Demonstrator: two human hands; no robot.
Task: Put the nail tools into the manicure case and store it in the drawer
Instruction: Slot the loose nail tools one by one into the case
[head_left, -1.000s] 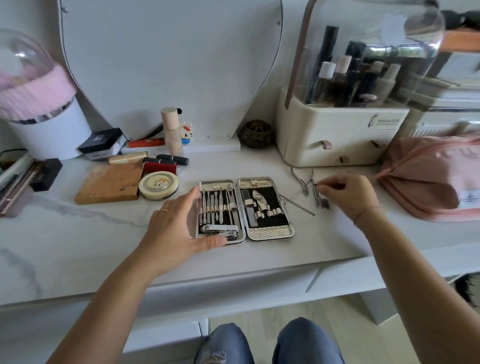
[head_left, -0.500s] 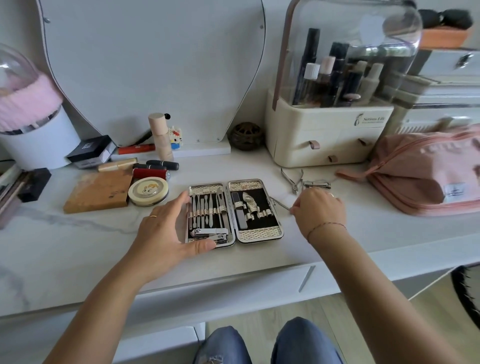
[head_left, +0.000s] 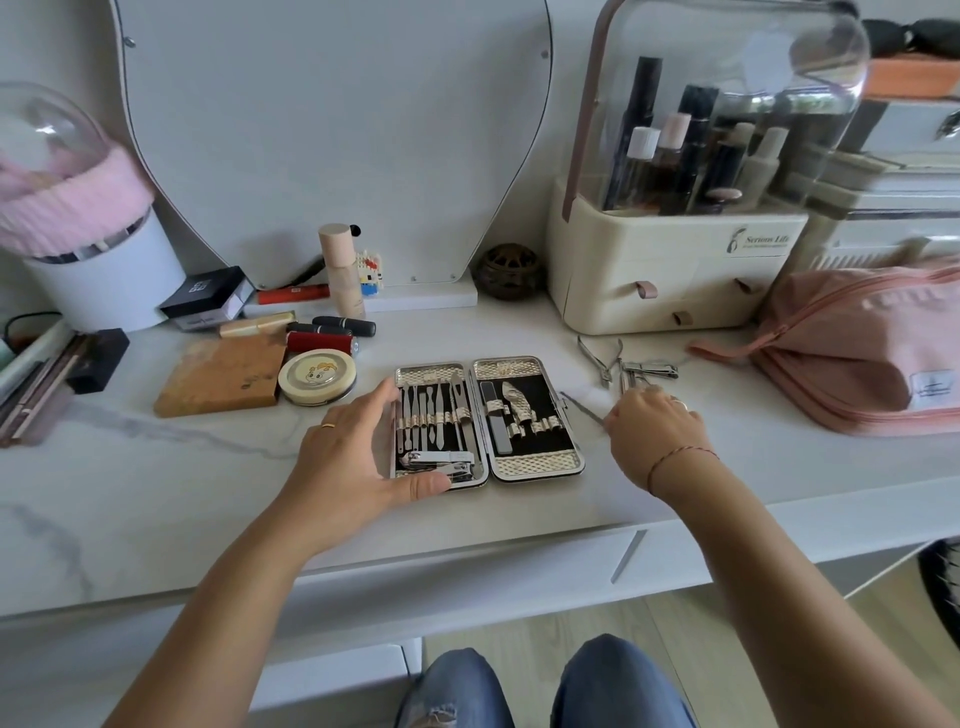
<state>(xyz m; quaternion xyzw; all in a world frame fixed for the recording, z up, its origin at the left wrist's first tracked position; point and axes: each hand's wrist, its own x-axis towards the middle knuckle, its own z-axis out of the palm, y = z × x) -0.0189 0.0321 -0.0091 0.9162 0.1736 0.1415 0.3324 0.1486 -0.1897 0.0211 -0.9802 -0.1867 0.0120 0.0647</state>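
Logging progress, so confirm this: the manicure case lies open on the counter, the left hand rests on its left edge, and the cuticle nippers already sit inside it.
One error. The head view shows the cuticle nippers lying loose on the counter, right of the manicure case. The case is open and the left hand rests on its left edge.

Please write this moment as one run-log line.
left hand: rests against open manicure case | right hand: pinches thin metal tool beside case | loose on table: nippers, clipper
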